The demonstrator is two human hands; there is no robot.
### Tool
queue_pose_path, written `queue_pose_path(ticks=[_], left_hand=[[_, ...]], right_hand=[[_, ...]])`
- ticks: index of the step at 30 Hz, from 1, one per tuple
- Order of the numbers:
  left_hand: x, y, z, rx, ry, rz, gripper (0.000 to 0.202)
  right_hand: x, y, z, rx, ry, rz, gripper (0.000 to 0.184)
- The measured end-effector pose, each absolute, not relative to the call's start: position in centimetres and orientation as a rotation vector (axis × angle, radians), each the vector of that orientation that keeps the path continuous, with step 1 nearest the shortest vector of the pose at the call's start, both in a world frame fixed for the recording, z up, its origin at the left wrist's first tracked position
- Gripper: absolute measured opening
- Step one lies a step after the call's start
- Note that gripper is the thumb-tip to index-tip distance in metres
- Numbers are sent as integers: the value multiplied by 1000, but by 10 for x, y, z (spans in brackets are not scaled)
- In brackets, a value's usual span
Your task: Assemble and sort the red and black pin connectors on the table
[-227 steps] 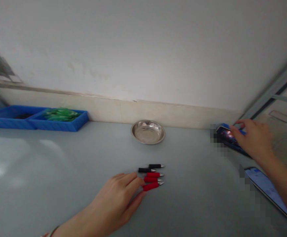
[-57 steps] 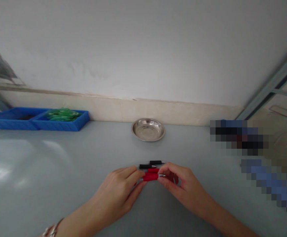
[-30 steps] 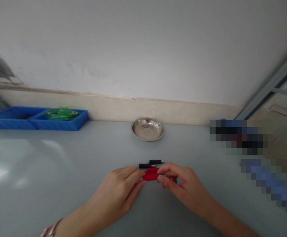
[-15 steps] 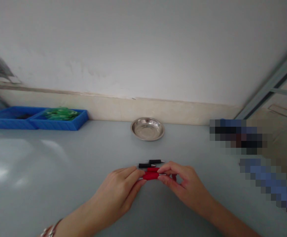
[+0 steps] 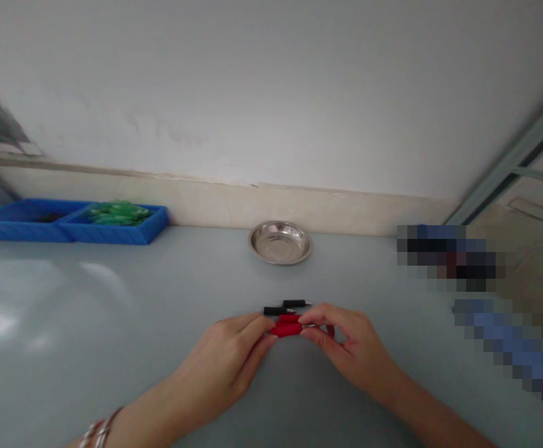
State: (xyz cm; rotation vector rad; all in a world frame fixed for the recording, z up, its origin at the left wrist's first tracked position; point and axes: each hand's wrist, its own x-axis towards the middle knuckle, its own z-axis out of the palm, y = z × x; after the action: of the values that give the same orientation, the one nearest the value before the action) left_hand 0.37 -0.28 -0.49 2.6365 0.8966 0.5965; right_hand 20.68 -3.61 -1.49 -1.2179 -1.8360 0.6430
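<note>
Both hands meet above the near middle of the table around a red pen part (image 5: pixel 286 330), a short thick grip with a silvery end at its right. My left hand (image 5: pixel 234 348) pinches its left end between thumb and fingers. At the right end, the thumb and forefinger of my right hand (image 5: pixel 349 342) close on it. Just behind lies a second red pen part (image 5: pixel 290 318), partly hidden by the fingers. Farther back are two black pen parts with pointed silvery tips, a nearer black pen part (image 5: pixel 277 310) and a farther black pen part (image 5: pixel 294 303).
A round steel dish (image 5: pixel 279 242) stands near the wall on the grey table (image 5: pixel 182 280). At the back left is a blue two-part tray (image 5: pixel 113 234) with green pieces (image 5: pixel 121 213) in one section and dark ones in the other. Blurred-out areas cover the right side.
Both hands keep their grip on the red pen part. The silvery bit at its left end, seen before, is now hidden by my left fingers. The view has shifted very slightly.
</note>
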Motion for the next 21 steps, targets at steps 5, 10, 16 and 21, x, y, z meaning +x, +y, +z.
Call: queue_pose_path(ticks=[5,10,16,21], left_hand=[[4,-3,-4,2607,891,599,24],[4,-4,-3,2559,898,564,26],[3,-5,-4,2494,934,540,26],[4,-5,0,2415,930,569,28]], right_hand=[[207,-35,-16,-1217,-1805,678,16],[207,-33,-16,-1204,-1787,682,14],[208,-34,-15,-1158,-1806,659,11],[208,-33,-15,-1146,-1785,674,9]])
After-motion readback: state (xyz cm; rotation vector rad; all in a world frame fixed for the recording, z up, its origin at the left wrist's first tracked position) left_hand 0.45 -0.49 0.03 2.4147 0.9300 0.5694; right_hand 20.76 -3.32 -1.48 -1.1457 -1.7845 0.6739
